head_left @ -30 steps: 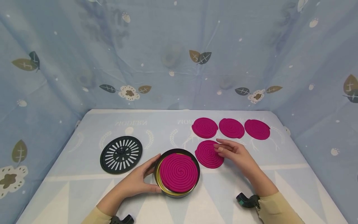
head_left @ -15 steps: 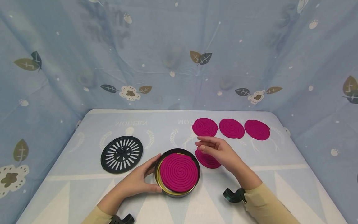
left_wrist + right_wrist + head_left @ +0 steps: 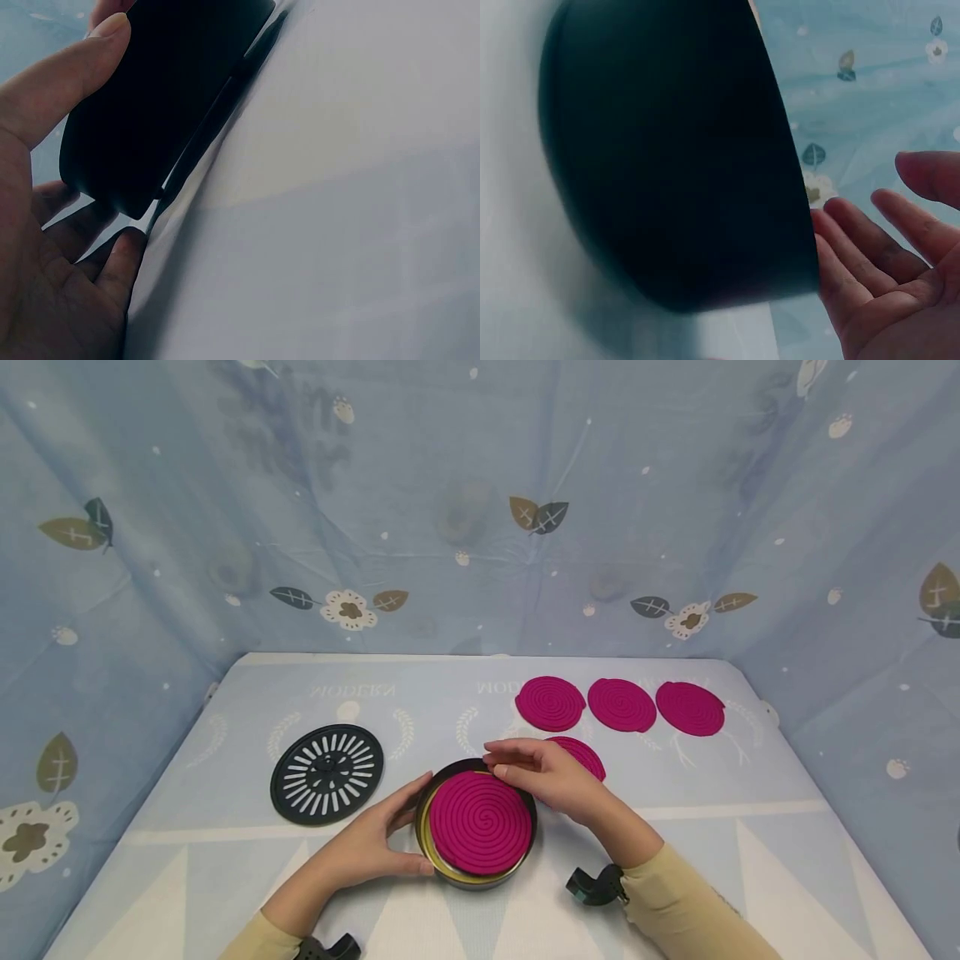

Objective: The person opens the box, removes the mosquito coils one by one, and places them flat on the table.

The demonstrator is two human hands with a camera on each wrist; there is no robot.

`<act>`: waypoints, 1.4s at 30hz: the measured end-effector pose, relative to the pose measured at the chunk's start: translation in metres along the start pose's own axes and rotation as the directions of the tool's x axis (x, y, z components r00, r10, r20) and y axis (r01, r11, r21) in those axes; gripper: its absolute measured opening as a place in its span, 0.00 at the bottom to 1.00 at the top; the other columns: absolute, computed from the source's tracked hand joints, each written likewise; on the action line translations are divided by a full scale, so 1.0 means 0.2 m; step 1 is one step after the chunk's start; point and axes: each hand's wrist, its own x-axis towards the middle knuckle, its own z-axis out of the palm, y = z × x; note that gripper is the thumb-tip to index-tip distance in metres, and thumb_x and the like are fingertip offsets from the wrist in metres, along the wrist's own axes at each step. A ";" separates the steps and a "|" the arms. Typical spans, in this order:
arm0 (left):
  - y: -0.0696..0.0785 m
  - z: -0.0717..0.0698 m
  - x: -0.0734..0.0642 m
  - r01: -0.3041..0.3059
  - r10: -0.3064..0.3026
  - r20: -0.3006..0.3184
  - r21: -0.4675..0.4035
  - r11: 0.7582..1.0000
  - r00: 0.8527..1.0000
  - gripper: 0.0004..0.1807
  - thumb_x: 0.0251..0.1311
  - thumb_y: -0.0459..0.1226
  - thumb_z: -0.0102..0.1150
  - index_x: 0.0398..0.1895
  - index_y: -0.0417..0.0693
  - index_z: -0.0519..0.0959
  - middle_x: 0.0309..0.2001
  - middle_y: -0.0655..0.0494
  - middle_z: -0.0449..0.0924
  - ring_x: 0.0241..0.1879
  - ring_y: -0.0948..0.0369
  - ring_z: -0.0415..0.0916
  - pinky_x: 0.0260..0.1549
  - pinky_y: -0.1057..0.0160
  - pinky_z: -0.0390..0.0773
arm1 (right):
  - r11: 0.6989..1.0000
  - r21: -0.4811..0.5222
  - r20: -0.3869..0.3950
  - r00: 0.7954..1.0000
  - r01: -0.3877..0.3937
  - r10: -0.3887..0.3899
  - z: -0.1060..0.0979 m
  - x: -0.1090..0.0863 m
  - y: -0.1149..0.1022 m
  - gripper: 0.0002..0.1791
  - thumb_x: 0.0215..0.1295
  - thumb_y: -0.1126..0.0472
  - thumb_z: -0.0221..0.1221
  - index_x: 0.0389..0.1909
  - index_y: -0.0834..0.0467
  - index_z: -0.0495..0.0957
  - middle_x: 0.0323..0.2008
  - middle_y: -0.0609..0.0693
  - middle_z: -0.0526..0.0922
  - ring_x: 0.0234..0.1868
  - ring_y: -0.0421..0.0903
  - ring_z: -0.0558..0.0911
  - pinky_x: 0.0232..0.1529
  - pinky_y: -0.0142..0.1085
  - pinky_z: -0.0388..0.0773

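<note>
Round tin [image 3: 474,885]: Dark-walled and mid-scene, it stands on the pale printed surface [image 3: 187,752], with 1 magenta coil [image 3: 483,822] lying inside its rim and a yellow crescent showing along the coil's left edge.
Left grip [image 3: 371,850]: Clasps the tin, thumb on the near side, fingers behind the left wall.
Right grip [image 3: 546,771]: Fingers extended, thumb apart, over the tin's far right rim; contact with that edge cannot be told.
Half-hidden coil [image 3: 585,755]: Flat on the surface beyond the right grip, which covers its near left part.
Back row: 3 more magenta coils, left [image 3: 551,702], middle [image 3: 622,704] and right [image 3: 690,708], lie just beside each other near the far edge.
Slotted disc [image 3: 327,767]: Black and flat, left of the tin, a gap separating it from the left grip's fingers.
Room: Surface stretches right of the right grip and in front of the tin.
Limits: Blue patterned curtain [image 3: 420,543] rises behind the far edge and at both sides.
</note>
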 end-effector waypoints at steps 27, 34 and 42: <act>0.01 -0.01 0.00 -0.009 0.009 0.016 -0.019 1.000 1.000 0.63 0.38 0.49 0.83 0.78 0.57 0.54 0.74 0.64 0.56 0.72 0.64 0.55 0.68 0.64 0.65 | 0.981 -0.194 0.095 0.995 -0.002 0.020 0.12 0.05 -0.06 0.27 0.69 0.48 0.60 0.67 0.49 0.72 0.60 0.48 0.78 0.61 0.43 0.76 0.63 0.40 0.76; 0.00 -0.01 0.01 -0.003 0.003 0.016 -0.014 1.000 1.000 0.63 0.38 0.50 0.83 0.78 0.59 0.54 0.75 0.62 0.56 0.72 0.64 0.55 0.68 0.64 0.65 | 0.967 -0.255 0.101 0.995 0.021 0.005 0.12 0.05 -0.07 0.29 0.70 0.46 0.59 0.68 0.52 0.71 0.60 0.50 0.78 0.60 0.44 0.76 0.62 0.40 0.76; 0.00 -0.01 0.00 -0.007 0.007 0.019 -0.006 1.000 1.000 0.63 0.38 0.50 0.82 0.78 0.59 0.54 0.75 0.62 0.57 0.72 0.63 0.56 0.68 0.63 0.65 | 0.965 -0.260 0.119 0.993 0.020 0.011 0.12 0.06 -0.06 0.28 0.70 0.45 0.58 0.68 0.49 0.71 0.59 0.49 0.79 0.58 0.39 0.77 0.61 0.39 0.77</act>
